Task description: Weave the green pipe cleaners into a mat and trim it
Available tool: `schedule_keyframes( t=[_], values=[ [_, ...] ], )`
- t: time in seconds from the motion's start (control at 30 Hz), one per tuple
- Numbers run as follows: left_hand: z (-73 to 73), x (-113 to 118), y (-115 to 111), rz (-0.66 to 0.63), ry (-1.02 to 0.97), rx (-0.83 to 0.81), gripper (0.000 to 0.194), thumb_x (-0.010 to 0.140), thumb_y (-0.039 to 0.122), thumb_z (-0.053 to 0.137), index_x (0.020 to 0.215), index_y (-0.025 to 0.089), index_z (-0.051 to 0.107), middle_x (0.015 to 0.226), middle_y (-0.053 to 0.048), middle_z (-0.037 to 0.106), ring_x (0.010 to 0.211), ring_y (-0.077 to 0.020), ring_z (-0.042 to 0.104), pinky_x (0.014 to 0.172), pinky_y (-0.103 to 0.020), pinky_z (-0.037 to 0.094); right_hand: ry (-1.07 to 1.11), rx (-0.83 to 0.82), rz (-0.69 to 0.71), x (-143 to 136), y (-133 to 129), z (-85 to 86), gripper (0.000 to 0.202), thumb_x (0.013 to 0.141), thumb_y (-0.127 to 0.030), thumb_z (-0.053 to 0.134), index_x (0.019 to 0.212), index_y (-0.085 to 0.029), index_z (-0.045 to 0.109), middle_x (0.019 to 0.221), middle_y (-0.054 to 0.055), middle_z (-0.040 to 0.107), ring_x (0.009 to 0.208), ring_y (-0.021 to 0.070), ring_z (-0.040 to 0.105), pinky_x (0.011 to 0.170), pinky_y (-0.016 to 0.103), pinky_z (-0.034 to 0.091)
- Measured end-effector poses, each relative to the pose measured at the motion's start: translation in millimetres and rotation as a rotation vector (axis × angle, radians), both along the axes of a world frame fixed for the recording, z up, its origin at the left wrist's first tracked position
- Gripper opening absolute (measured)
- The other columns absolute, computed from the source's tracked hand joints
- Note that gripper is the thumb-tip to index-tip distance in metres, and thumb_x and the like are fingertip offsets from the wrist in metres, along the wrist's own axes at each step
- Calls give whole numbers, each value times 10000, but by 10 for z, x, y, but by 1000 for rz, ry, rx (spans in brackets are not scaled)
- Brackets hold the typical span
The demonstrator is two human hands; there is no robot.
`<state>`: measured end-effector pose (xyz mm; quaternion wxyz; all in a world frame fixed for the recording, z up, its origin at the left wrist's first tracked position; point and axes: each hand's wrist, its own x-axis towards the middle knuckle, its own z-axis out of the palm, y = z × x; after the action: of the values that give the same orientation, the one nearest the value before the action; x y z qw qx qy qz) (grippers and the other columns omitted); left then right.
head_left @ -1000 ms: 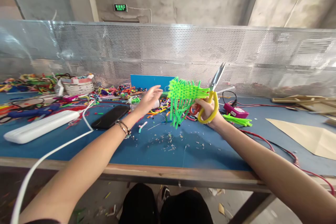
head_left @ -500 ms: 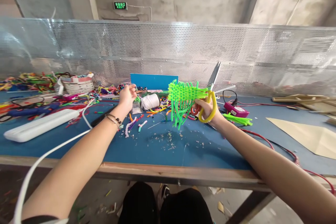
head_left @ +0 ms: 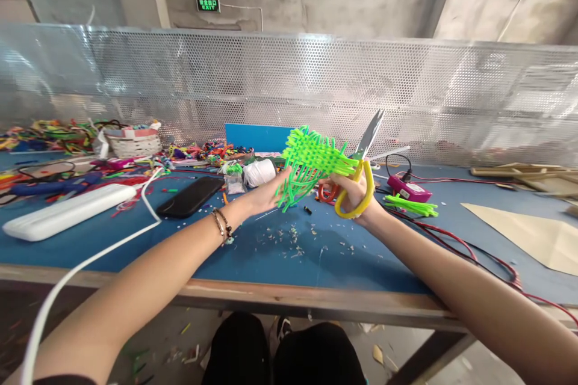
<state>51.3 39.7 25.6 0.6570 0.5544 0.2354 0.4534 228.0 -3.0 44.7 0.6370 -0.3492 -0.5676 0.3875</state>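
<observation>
A bright green woven piece (head_left: 316,153) with loose strands hanging from its lower side is held up above the table. My right hand (head_left: 354,187) is closed round its narrow right end and also carries yellow-handled scissors (head_left: 368,189), their blades pointing up. At the piece's left side is my left hand (head_left: 271,188); its fingertips pass behind the green strands, so their grip is hidden.
On the blue table (head_left: 253,264) lie a black phone (head_left: 192,197), a white power strip (head_left: 70,210), a white roll (head_left: 259,173), a magenta box (head_left: 409,188), green strips (head_left: 412,206), scraps and cables. A woven basket (head_left: 134,141) stands at the back left.
My left hand has moved right, from beside the white roll to the green piece, uncovering the phone. The green piece has tilted, its left end higher.
</observation>
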Motion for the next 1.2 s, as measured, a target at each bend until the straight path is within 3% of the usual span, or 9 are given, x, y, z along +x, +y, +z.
schedule_keyframes(
  t=[0.1, 0.17, 0.37, 0.5, 0.67, 0.87, 0.97, 1.07, 1.2],
  values=[
    [-36, 5, -63, -365, 163, -72, 519, 860, 537, 365, 1149, 143, 537, 912, -94, 680, 913, -205, 623, 860, -351, 427, 15, 19, 6, -25, -3, -28, 144, 545, -288, 639, 614, -185, 565, 590, 2, 642, 563, 138, 621, 541, 264, 510],
    [-28, -29, -63, -421, 201, -52, 562, 865, 562, 313, 1091, 108, 555, 815, -84, 674, 794, -187, 637, 800, -328, 443, -58, 32, 11, -10, 10, -59, 162, 581, -320, 638, 629, -183, 567, 556, -6, 623, 496, 122, 587, 493, 258, 487],
    [-17, -18, -101, -279, 242, 154, 149, 835, 277, 526, 829, 132, 558, 568, 44, 530, 528, -86, 551, 637, -250, 430, -237, 54, 73, 16, 31, -112, 182, 649, -358, 609, 669, -190, 543, 541, -19, 584, 470, 104, 530, 440, 244, 427],
    [-12, -14, -94, -183, 267, 32, 15, 804, 140, 551, 801, 127, 546, 624, 34, 548, 509, -75, 552, 577, -237, 436, -304, 16, 142, 70, 60, -70, 225, 676, -408, 569, 645, -200, 488, 512, -29, 528, 446, 99, 496, 434, 252, 416],
    [99, -146, 3, -123, 61, -131, 138, 898, 186, 436, 772, 152, 482, 474, 86, 410, 350, -40, 384, 402, -163, 350, -638, -27, 207, 324, 79, 82, 237, 677, -395, 587, 741, -201, 466, 543, -61, 458, 430, 75, 421, 411, 236, 358],
    [223, -269, 59, -107, -33, -99, 336, 950, 147, 221, 685, 163, 428, 398, 113, 230, 267, -31, 167, 318, -125, 242, -1270, -11, 124, 587, 67, 268, 530, 616, -443, 628, 1054, -169, 511, 958, 78, 582, 854, 218, 562, 708, 337, 480],
    [231, -268, 43, -147, -23, -95, 372, 941, 142, 215, 641, 158, 433, 395, 106, 227, 262, -38, 169, 307, -145, 248, -1374, -53, 221, 580, 66, 254, 657, 643, -511, 592, 1182, -154, 479, 1167, 125, 545, 1037, 273, 535, 827, 368, 475],
    [239, -263, 27, -174, -25, -94, 394, 926, 121, 208, 611, 153, 442, 397, 99, 229, 260, -41, 171, 302, -151, 246, -1424, -15, 314, 494, 78, 153, 634, 643, -453, 596, 1197, -170, 476, 1212, 110, 539, 1093, 262, 517, 899, 360, 449],
    [324, -337, 14, -157, -75, -72, 430, 915, 117, 190, 560, 154, 429, 392, 95, 192, 258, -40, 141, 290, -145, 203, -1383, 54, 100, 396, 141, 26, 603, 598, -437, 616, 1113, -149, 495, 1140, 138, 568, 1040, 282, 535, 889, 408, 441]
  ],
)
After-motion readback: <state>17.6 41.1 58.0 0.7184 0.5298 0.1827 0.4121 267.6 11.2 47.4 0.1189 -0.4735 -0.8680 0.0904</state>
